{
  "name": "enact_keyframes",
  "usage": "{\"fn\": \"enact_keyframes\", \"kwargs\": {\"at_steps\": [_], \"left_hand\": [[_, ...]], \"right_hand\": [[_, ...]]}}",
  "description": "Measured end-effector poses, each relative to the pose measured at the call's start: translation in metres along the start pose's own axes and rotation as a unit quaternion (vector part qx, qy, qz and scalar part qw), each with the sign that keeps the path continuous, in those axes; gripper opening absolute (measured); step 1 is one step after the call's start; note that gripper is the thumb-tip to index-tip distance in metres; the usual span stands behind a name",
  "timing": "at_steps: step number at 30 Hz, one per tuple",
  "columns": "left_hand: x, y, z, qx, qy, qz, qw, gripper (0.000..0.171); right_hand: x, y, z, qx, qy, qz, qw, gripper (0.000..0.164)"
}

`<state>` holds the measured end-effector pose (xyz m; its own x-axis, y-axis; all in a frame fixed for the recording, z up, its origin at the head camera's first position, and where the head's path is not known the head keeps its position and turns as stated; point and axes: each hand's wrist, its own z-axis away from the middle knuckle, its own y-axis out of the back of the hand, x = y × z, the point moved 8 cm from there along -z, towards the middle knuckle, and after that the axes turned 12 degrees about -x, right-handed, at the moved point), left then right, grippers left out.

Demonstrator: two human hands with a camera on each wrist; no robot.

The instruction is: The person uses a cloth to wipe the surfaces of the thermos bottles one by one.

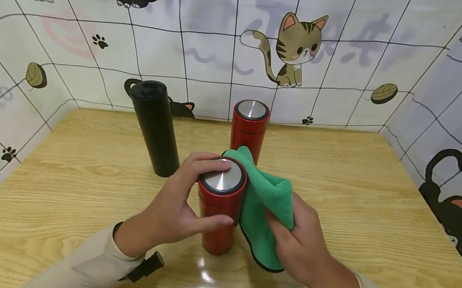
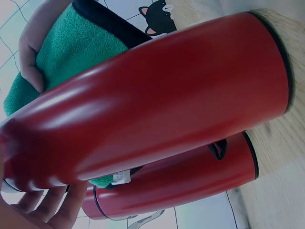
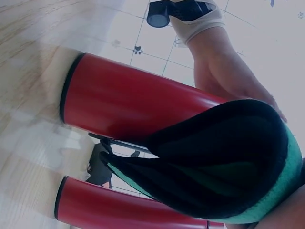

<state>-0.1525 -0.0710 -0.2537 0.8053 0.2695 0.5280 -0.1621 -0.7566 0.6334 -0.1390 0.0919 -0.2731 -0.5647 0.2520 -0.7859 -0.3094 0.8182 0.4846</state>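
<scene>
A red thermos bottle (image 1: 218, 231) with a brushed-metal lid top stands near the middle of the table. My left hand (image 1: 177, 201) grips it around its upper part, a finger lying over the lid and the thumb along the near side. In my right hand (image 1: 306, 243) is a green cloth (image 1: 268, 196) with dark edging, held bunched against the bottle's right side. The left wrist view shows the bottle's smooth red body (image 2: 157, 95) with the cloth (image 2: 81, 52) behind it. In the right wrist view the cloth's dark folds (image 3: 214, 157) hide part of the bottle (image 3: 128, 95).
A second red thermos bottle (image 1: 249, 127) stands behind the gripped one, partly hidden by the cloth. To the left stands a black bottle (image 1: 156, 126) with a loop on its lid. Cat-patterned walls (image 1: 210, 18) enclose the wooden table (image 1: 91, 182) at the back and sides.
</scene>
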Motion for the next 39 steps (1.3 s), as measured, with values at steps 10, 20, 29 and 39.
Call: {"fn": "enact_keyframes", "kwargs": {"at_steps": [10,20,29,39], "left_hand": [[0.0013,0.001,-0.0004,-0.003,0.007,-0.004,1.0,0.062],[0.0026,0.0001,-0.0018,-0.011,-0.003,0.011,0.9999,0.059],[0.0049,0.0008,-0.0025,-0.015,-0.004,0.012,0.9998,0.056],[0.0065,0.0017,-0.0019,-0.014,-0.006,0.01,0.9998,0.054]], "right_hand": [[0.0044,-0.0041,-0.0013,-0.022,-0.008,0.005,1.0,0.047],[0.0014,-0.0019,-0.0006,-0.014,0.01,0.005,1.0,0.048],[0.001,-0.0016,0.0006,-0.009,-0.001,-0.004,1.0,0.048],[0.0009,-0.0032,-0.0011,-0.019,0.009,0.016,1.0,0.049]]}}
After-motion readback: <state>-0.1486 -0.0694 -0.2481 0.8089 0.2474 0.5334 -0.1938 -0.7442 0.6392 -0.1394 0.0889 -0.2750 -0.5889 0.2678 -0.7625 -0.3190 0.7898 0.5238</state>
